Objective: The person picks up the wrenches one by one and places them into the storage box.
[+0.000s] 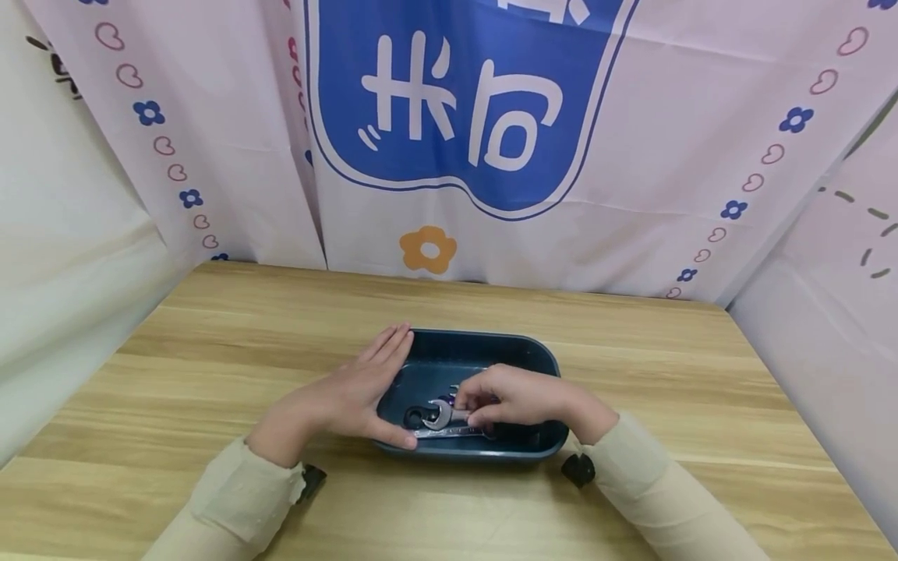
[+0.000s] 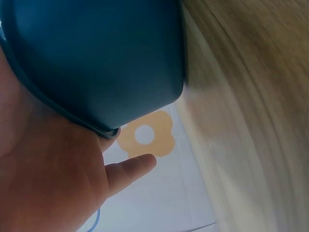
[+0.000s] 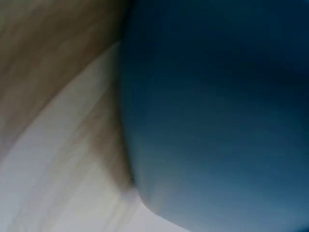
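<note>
A dark blue rectangular tray [image 1: 484,450] stands on the table with several metal tools inside. My left hand [image 1: 358,389] rests along its left end, fingers straight toward the far rim and thumb over the near one. In the left wrist view the palm of that hand [image 2: 53,169] lies against the rim of the tray [image 2: 106,63]. Inside the tray my right hand [image 1: 515,395] pinches the shaft of an open-end wrench [image 1: 440,415]. A longer shiny wrench [image 1: 449,432] lies by the near wall. Beside them sits a black ring-ended tool [image 1: 414,416], partly covered.
The wood-grain table [image 1: 666,389] runs out around the tray on all sides. A white printed cloth [image 1: 365,226] hangs along the back edge, with more cloth at the left and right. In the right wrist view the blurred outer wall of the tray [image 3: 217,121] fills most of the frame.
</note>
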Available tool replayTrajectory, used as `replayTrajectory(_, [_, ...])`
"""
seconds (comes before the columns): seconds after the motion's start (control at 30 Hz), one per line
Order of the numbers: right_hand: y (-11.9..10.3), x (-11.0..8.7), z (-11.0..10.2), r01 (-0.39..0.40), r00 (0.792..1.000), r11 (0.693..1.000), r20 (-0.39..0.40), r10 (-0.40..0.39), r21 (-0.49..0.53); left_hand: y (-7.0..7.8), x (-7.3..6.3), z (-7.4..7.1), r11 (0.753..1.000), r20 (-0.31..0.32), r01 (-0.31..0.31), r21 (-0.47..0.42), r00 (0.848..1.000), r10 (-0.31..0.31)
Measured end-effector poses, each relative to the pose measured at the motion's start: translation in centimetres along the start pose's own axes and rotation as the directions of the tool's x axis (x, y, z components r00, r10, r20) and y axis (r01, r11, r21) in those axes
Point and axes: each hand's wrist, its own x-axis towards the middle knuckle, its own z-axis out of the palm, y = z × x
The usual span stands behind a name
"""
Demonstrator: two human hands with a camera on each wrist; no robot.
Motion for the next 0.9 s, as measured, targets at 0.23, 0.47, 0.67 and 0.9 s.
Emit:
replayTrajectory(0.23, [0.5, 0.3, -0.2, -0.076, 0.997, 0.992, 0.014, 0.077, -0.101, 0.2, 0.3, 0.0, 1.0, 0.005, -0.01, 0.013, 1.0, 0.01])
replayTrajectory(0.47, [0.6, 0.4, 0.3, -0.087, 0.996, 0.986, -0.001, 0.087, -0.139, 0.3, 0.4, 0.0, 1.0, 0.011, -0.01, 0.026, 1.0, 0.01])
replayTrajectory(0.67, [0.5, 0.4, 1.0, -0.118, 0.993, 0.965, -0.034, 0.113, -0.234, 0.5, 0.2, 0.2, 1.0, 0.012, -0.026, 0.002, 1.0, 0.026])
replayTrajectory(0.9, [0.0, -0.1, 0.7, -0.14, 0.986, 0.908, -0.134, 0.094, -0.395, 0.1, 0.0, 0.0, 1.0, 0.005, -0.015, -0.019, 1.0, 0.015])
